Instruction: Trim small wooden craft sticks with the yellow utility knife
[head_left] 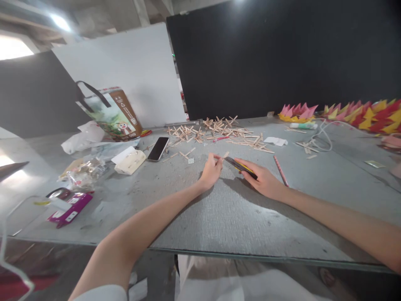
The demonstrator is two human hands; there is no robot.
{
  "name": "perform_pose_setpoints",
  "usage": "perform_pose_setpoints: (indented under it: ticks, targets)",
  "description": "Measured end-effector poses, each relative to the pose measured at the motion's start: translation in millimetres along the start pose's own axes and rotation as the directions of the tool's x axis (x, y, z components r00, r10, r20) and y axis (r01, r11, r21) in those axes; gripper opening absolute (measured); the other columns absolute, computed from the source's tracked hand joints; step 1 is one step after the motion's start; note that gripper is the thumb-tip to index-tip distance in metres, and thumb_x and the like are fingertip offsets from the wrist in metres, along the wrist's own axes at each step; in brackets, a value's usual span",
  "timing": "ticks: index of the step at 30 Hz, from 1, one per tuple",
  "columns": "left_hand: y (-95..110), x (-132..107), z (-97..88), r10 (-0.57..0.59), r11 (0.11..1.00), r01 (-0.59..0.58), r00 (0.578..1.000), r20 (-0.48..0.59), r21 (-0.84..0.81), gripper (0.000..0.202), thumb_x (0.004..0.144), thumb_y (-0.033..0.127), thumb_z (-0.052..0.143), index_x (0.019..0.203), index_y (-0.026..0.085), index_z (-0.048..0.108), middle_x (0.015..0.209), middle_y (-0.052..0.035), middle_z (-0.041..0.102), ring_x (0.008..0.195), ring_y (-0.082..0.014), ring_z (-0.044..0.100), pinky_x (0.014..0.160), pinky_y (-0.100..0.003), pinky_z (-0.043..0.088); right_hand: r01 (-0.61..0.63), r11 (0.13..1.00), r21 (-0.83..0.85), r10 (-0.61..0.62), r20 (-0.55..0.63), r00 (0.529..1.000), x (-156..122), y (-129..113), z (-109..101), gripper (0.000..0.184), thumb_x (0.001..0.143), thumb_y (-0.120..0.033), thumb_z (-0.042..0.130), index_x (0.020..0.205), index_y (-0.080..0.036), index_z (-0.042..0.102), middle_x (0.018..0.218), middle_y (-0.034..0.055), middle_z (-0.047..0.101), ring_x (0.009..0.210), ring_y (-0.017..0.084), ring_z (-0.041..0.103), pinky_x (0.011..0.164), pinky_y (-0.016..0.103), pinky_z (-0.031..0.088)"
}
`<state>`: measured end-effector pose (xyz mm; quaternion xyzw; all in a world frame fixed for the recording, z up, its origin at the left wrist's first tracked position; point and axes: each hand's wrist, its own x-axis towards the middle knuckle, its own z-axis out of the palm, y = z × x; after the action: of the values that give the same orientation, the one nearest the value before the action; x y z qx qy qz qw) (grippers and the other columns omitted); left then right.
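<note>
Left hand (211, 170): closed in a pinch, fingertips gripping one end of a short wooden stick (223, 156) just above the table (219, 217).
Wooden stick: held near the table's middle, its free end pointing at the right hand, close to the knife tip.
Right hand (265, 179): wrapped around a dark, yellow-striped utility knife (240, 165), resting on the tabletop with the tip aimed at the left fingers.
Blade: too small to tell whether it is out.
Risk to the fingers: the tip and the pinching fingertips sit very near each other; a slip off the narrow stick would probably carry the knife straight into them.
Risk to the stick: it is gripped at one end only and unsupported, so pressure could snap it or flick it away.
Pink pencil (281, 170): lying just beside the right hand; a sweep of the wrist could roll it.
Pile of sticks (219, 129): scattered further back, many crossed in pairs, loose enough to scatter if bumped.
Smartphone (158, 148): face up left of the pile, beside a white box (130, 161).
Folded paper shapes (360, 113): pink, yellow and red, lining the far right edge, well apart from both hands.
</note>
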<state>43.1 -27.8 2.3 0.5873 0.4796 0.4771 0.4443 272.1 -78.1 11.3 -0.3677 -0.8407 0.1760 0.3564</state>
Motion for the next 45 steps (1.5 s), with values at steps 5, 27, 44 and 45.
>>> perform_pose_setpoints:
  ticks: [5,27,44,45]
  targets:
    - [-3,0,-1.7,0.046,0.998,-0.048,0.998,0.043,0.045,0.014,0.103,0.035,0.054,0.107,0.023,0.047,0.064,0.0078,0.051,0.053,-0.0099,0.045,0.056,-0.021,0.03,0.004,1.0,-0.001,-0.004,0.004,1.0,0,-2,-1,0.052,0.11,-0.038,0.042,0.163,-0.035,0.043,0.16,0.0046,0.057,0.143,0.027,0.058,0.12,0.051,0.047]
    - [21,-26,-0.9,0.235,0.873,-0.419,0.809,0.538,0.249,0.012,0.108,0.03,0.042,0.109,0.024,0.052,0.076,0.001,0.069,0.065,-0.0132,0.061,0.072,-0.025,0.045,-0.337,0.922,0.188,0.37,-0.179,0.911,6,0,-11,0.05,0.099,-0.067,0.056,0.114,-0.021,0.069,0.071,-0.0006,0.061,0.063,0.021,0.056,0.06,0.034,0.048]
    - [24,-26,-2.7,0.174,0.823,-0.441,0.796,0.58,0.359,0.021,0.111,0.033,0.035,0.121,0.022,0.05,0.084,0.0004,0.071,0.079,-0.0149,0.066,0.084,-0.028,0.049,-0.389,0.918,0.075,0.396,-0.134,0.908,8,4,-8,0.053,0.092,-0.072,0.06,0.079,-0.021,0.062,0.067,-0.0033,0.046,0.066,0.017,0.043,0.062,0.03,0.032]
    - [24,-27,-2.7,0.173,0.816,-0.444,0.799,0.575,0.371,0.021,0.111,0.033,0.035,0.122,0.022,0.05,0.087,-0.0004,0.073,0.082,-0.0153,0.068,0.086,-0.029,0.05,-0.394,0.916,0.074,0.4,-0.127,0.908,8,5,-7,0.053,0.092,-0.071,0.06,0.081,-0.02,0.064,0.068,-0.003,0.047,0.067,0.017,0.044,0.062,0.03,0.032]
